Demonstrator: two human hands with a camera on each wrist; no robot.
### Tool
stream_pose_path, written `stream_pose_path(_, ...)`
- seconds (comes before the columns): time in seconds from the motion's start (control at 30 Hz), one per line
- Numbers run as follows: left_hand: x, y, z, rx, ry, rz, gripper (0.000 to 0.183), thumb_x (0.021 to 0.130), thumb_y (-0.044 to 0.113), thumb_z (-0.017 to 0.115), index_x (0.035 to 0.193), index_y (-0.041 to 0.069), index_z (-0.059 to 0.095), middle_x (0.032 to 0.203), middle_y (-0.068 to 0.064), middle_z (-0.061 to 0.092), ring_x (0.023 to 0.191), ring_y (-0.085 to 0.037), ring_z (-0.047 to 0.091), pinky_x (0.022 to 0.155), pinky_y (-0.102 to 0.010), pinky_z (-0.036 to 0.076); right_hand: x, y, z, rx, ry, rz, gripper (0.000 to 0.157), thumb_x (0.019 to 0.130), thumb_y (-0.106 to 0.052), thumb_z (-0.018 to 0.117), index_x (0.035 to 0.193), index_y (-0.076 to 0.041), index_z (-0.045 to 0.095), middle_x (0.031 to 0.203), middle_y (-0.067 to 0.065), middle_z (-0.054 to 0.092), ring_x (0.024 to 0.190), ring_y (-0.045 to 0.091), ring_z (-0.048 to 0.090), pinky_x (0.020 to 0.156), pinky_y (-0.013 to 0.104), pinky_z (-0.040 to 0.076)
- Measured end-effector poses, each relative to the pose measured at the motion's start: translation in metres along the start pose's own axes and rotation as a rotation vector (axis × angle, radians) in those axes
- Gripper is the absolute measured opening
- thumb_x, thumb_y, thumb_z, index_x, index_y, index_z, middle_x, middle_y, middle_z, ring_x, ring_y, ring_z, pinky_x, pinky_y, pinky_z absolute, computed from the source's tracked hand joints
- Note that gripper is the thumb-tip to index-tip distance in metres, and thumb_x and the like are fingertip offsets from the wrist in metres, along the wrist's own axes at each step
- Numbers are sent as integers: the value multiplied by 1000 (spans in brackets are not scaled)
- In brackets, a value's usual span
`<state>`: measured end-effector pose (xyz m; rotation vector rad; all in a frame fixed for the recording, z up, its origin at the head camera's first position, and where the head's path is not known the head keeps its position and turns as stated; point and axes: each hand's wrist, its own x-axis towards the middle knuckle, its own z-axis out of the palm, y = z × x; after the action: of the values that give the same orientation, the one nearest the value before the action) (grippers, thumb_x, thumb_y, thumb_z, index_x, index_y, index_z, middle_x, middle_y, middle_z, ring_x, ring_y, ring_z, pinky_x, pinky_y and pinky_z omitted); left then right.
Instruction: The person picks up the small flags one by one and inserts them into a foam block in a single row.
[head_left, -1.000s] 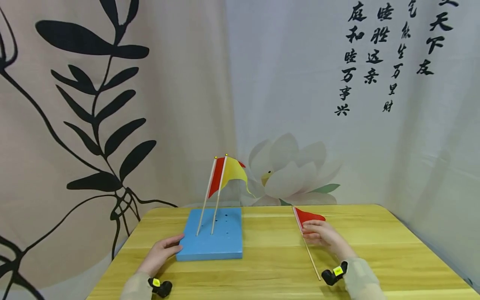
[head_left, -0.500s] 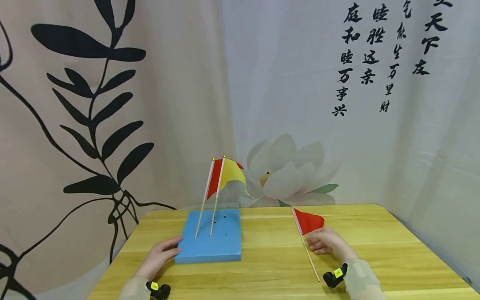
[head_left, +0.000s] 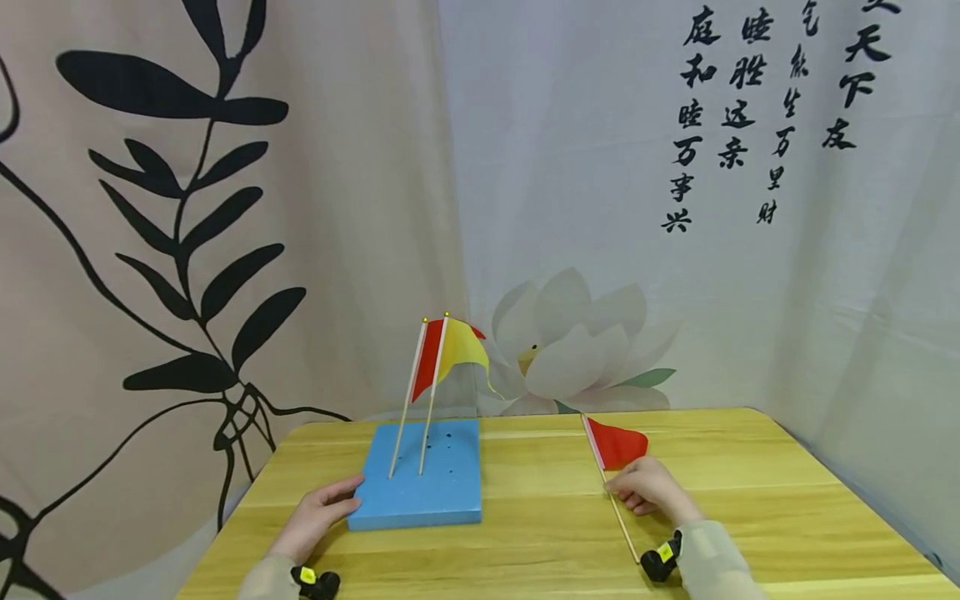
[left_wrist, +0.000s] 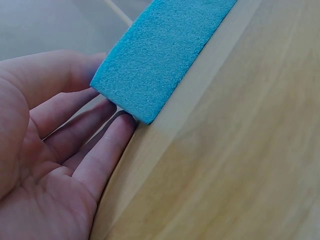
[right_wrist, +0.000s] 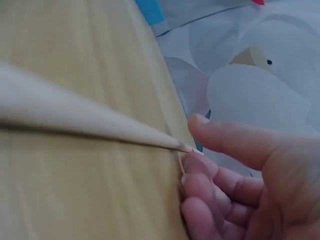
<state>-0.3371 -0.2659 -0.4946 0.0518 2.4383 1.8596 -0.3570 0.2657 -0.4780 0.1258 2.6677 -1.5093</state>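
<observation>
A blue foam board (head_left: 420, 504) with small holes lies on the wooden table. My left hand (head_left: 318, 517) touches its left edge with extended fingers, which the left wrist view shows against the foam corner (left_wrist: 142, 80). Two small flags stand tilted in the board, one red (head_left: 429, 354) and one yellow (head_left: 461, 352). On the right lies a third flag, red (head_left: 618, 443), with a thin wooden stick (head_left: 624, 525). My right hand (head_left: 651, 487) is at that stick just below the cloth. In the right wrist view the thumb stands apart from the bent fingers (right_wrist: 200, 190), the stick's far end between them.
The wooden table (head_left: 540, 542) stretches between board and loose flag. Behind its back edge hangs a curtain (head_left: 375, 208) printed with dark leaves, a pale flower and writing. A black wrist camera (head_left: 660, 562) sits close to the stick's lower end.
My right hand has slid down off the red cloth to the stick below it. My left hand stays at the board, while the head view shifts slightly.
</observation>
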Motion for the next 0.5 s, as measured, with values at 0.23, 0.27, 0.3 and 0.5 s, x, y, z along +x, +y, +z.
stream_pose_path(0.23,1,-2,0,-15,17,-25,50,93,19,66,138,-1,53,143,-23,46,125,-38,48,100,-49,45,1,-3,7,-137,49,-80,35,70,-15,85,51,-7,56,45,-1,45,39,10,41,36,21,43)
stream_pose_path(0.27,1,-2,0,-16,15,-23,50,93,19,65,138,-1,53,143,-23,45,125,-38,48,100,-50,45,1,-4,7,-146,51,-92,36,70,-15,85,50,-7,56,44,-2,44,39,10,40,36,21,43)
stream_pose_path(0.3,2,-2,1,-14,19,-23,49,94,18,65,137,-2,53,142,-24,46,124,-38,48,100,-50,46,0,-4,8,-153,53,-101,36,70,-14,84,50,-7,55,44,-2,44,39,10,40,36,21,43)
stream_pose_path(0.5,2,-2,0,1,17,-8,51,94,19,65,138,-3,52,143,-24,45,126,-39,47,99,-48,47,-2,-5,10,-155,78,-100,36,69,-9,81,47,-8,52,42,-1,43,38,11,40,35,23,44)
